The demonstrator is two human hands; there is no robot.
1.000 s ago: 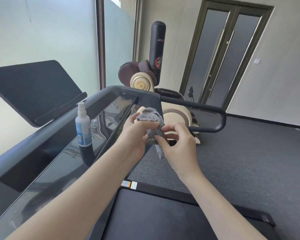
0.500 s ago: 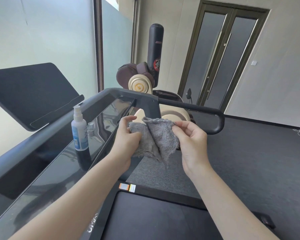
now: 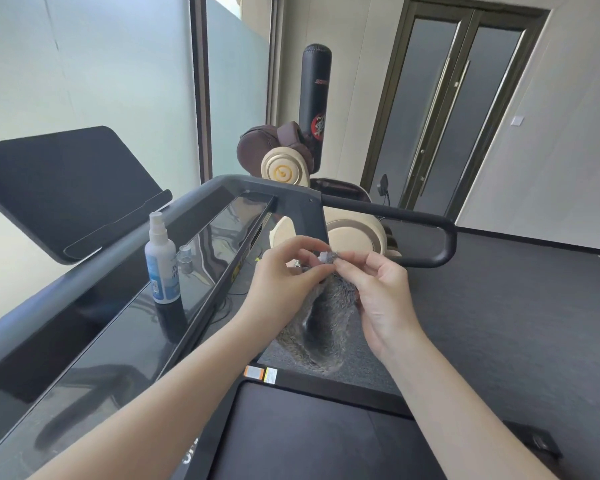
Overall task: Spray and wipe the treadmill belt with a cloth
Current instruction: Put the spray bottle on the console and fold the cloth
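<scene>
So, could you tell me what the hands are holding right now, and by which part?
The left hand and the right hand both pinch the grey fluffy cloth by its top edge, close together; the rest hangs free.

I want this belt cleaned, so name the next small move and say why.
Probably let go with the left hand and take the spray bottle standing untouched on the console: the right hand also pinches the cloth, which hangs loose above the belt.

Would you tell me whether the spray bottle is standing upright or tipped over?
Upright: the spray bottle stands on the treadmill console, nozzle up.
</scene>
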